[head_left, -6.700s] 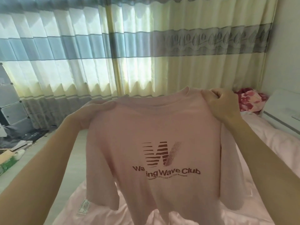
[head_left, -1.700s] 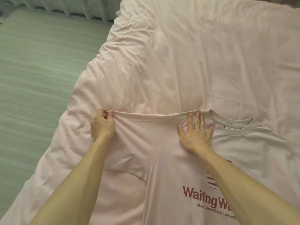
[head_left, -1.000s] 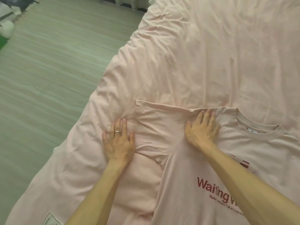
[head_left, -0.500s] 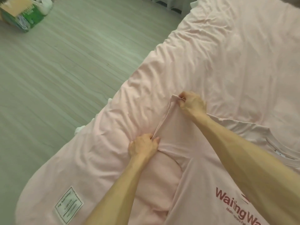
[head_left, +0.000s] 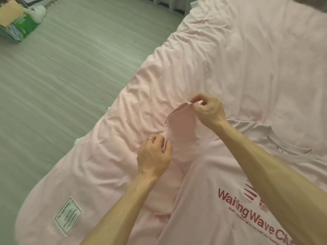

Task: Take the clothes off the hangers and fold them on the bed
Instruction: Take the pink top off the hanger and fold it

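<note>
A pale pink T-shirt (head_left: 203, 218) lies face up on a bed (head_left: 247, 59) covered in pink bedding, its red "Waiting Wave Club" print nearest the viewer. A white label (head_left: 68, 216) is sewn to the bedding at lower left. 2 bare forearms reach forward. The left hand (head_left: 154, 160), wearing 1 ring (head_left: 149, 139), pinches the near edge of the shirt's sleeve (head_left: 180, 128). Just beyond it, the right hand (head_left: 210, 112) pinches the sleeve's far corner and holds it raised off the bedding. The collar (head_left: 290, 151) lies flat to the right. Farther left is a grey-green wooden floor (head_left: 70, 68), with a green box (head_left: 16, 23) at the far corner.
</note>
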`<move>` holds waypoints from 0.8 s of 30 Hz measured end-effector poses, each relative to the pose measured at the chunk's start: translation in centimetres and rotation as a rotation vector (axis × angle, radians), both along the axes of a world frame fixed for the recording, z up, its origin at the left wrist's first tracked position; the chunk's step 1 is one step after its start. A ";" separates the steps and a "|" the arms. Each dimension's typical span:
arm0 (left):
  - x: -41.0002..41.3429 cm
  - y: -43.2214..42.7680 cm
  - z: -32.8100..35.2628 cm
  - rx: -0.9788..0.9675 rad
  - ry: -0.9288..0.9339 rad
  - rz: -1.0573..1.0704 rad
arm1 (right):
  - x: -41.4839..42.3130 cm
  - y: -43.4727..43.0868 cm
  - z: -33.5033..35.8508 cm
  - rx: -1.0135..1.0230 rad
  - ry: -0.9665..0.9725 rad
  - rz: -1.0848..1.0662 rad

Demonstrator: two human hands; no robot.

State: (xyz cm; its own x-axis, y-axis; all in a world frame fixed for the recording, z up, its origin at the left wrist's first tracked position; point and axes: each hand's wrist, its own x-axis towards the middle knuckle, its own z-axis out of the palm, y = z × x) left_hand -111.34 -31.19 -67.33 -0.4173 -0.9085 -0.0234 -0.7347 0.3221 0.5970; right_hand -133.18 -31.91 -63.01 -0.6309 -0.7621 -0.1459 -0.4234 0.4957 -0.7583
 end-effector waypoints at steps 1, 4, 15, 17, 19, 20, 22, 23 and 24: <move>-0.6 1.4 0.6 -0.090 0.095 -0.067 | -0.6 1.9 0.5 -0.030 -0.030 -0.070; -3.0 6.0 2.1 -0.201 0.246 -0.341 | -3.0 8.6 1.0 -0.099 -0.086 -0.306; -7.3 16.1 0.0 -0.104 -0.256 -0.789 | -6.4 30.2 -3.9 0.610 0.022 -0.292; -7.6 14.4 -0.4 -0.087 -0.148 -0.498 | -6.0 29.6 -4.4 0.542 0.039 -0.296; -8.0 12.2 -0.6 0.071 -0.232 -0.312 | -5.6 27.5 -4.6 0.491 0.045 -0.255; -8.2 11.3 -0.7 0.185 -0.306 -0.278 | -5.5 26.0 -4.6 0.461 0.047 -0.236; -8.2 9.8 -1.3 0.328 -0.378 -0.259 | -5.3 22.6 -4.4 0.420 0.055 -0.194; -8.1 9.3 -1.6 0.381 -0.389 -0.261 | -5.3 20.8 -4.1 0.432 0.071 -0.174; -8.0 9.0 -1.8 0.416 -0.390 -0.264 | -5.5 19.2 -4.1 0.465 0.089 -0.160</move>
State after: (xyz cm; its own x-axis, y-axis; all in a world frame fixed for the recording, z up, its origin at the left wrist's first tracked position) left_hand -119.36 -22.17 -69.13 -0.5161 -0.6580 -0.5484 -0.8509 0.3209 0.4159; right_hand -138.68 -12.70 -67.12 -0.7601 -0.5215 -0.3877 -0.3670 0.8369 -0.4061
